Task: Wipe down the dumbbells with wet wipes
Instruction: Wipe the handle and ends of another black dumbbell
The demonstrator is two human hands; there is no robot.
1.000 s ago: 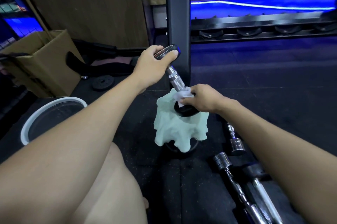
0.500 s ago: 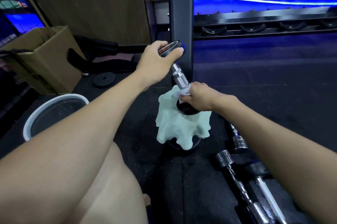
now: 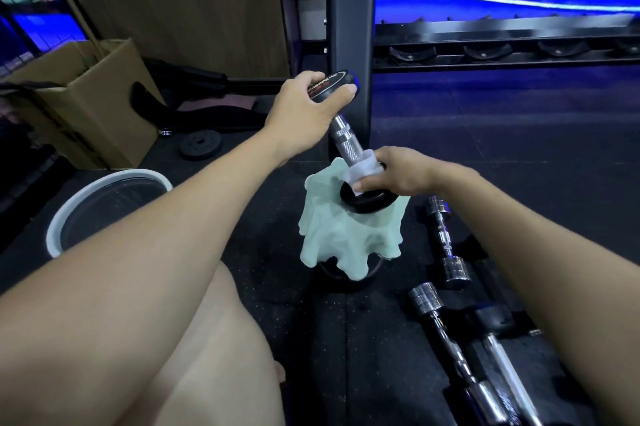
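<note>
A dumbbell [image 3: 347, 141] with a knurled chrome handle and black ends stands tilted, its lower end on a pale green cloth [image 3: 341, 238] draped over a dark round object. My left hand [image 3: 304, 114] grips the upper black end. My right hand [image 3: 394, 174] holds a white wet wipe [image 3: 360, 169] wrapped round the bottom of the handle, just above the lower black plate.
Several chrome dumbbells [image 3: 446, 245] lie on the black rubber floor at the right. A white-rimmed bucket [image 3: 104, 197] sits at the left, with a cardboard box [image 3: 86, 103] behind it. A black rack upright [image 3: 349, 17] stands right behind the held dumbbell. My bare knee is at the bottom.
My right hand with the wipe has slid slightly along the low end of the handle. The left hand keeps its grip on the top end.
</note>
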